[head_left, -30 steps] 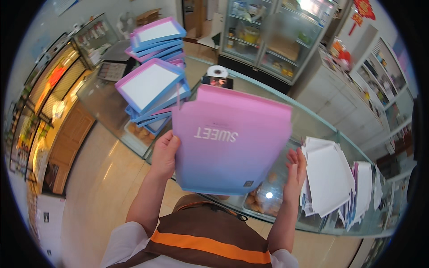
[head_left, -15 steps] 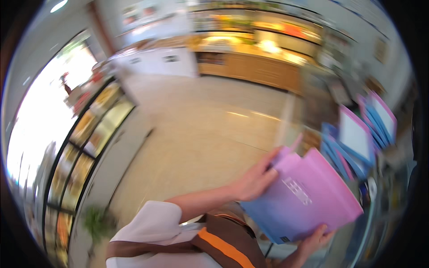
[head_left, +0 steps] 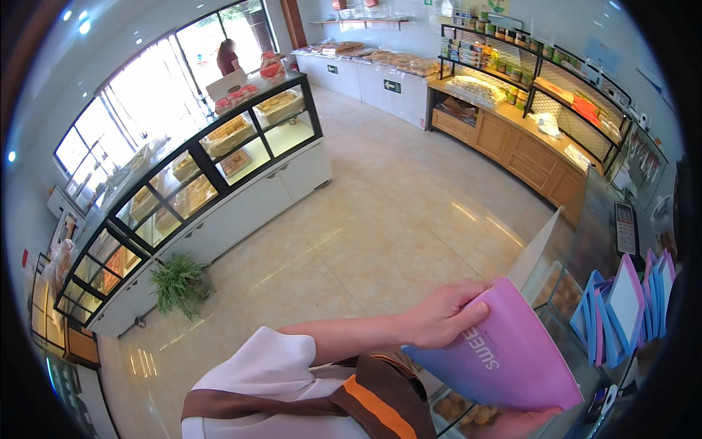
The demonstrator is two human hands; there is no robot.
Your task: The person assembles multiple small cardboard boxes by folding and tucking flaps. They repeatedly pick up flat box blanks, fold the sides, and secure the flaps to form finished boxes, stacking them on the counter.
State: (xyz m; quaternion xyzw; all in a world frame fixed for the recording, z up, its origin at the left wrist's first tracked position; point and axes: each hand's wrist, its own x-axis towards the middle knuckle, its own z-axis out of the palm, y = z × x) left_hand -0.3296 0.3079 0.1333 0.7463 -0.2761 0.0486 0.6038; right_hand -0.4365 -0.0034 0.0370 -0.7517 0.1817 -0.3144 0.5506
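I hold a flat pink-to-blue folded paper box (head_left: 512, 358) low at the right of the head view, in front of my chest. My left hand (head_left: 442, 316) grips its upper left edge, thumb on top and fingers curled over the rim. My right hand (head_left: 528, 424) shows only as a sliver under the box's lower edge, supporting it from below; most of that hand is hidden by the box. My brown and orange apron (head_left: 365, 402) fills the bottom of the view.
A glass counter (head_left: 556, 278) at the right carries a stack of blue and pink flat boxes (head_left: 625, 307) and a small keypad device (head_left: 625, 227). Across the tiled floor stand a long glass bakery case (head_left: 219, 168), a potted plant (head_left: 175, 284), wooden cabinets with shelves (head_left: 512, 124) and a distant person (head_left: 228, 55).
The view has swung left, from the counter toward the shop floor. The box stays in both hands and now sits low at the right instead of centre.
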